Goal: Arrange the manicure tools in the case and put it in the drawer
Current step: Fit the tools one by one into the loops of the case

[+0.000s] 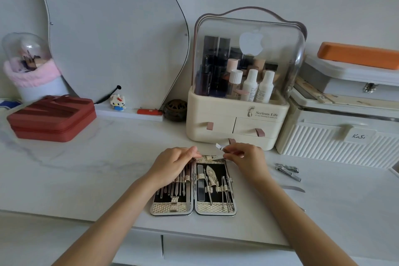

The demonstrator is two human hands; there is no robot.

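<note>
Drawer fronts [216, 250] nearest, under the counter edge, both closed; which one the case goes into is not clear. Case [193, 188] lies open flat on the counter [86, 168], near centre, hinge running near-to-far, most slots in both halves filled with tools standing along that same axis. Left hand [172, 164] rests on the far part of the case's left half, fingers curled, tips pressing or pinching at the far edge by the hinge. Right hand [244, 153] sits at the far right corner of the case, thumb and forefinger pinching a clipper [217, 154]; its lever sticks up and far-left, body lies crosswise, left-to-right, along the far strap of the right half. Key relation: clipper's long axis runs across the case, at right angles to the other tools, and it sits between the two hands, so both are about equally near; right hand has the hold, left steadies. Whether the clipper is already under the strap — hard to tell, fingers cover it.

Two more clippers [288, 170] lie loose on the counter right of the case, apart from it, long axes slanting near-right. A file [293, 189] lies nearer, also right. Right hand is the nearer one for all of these. Far side: organiser [235, 123] with small drawers just beyond the hands, red pouch [51, 119] far left.

Judgement: arranging is partly done, three loose tools left, case not yet closed.
</note>
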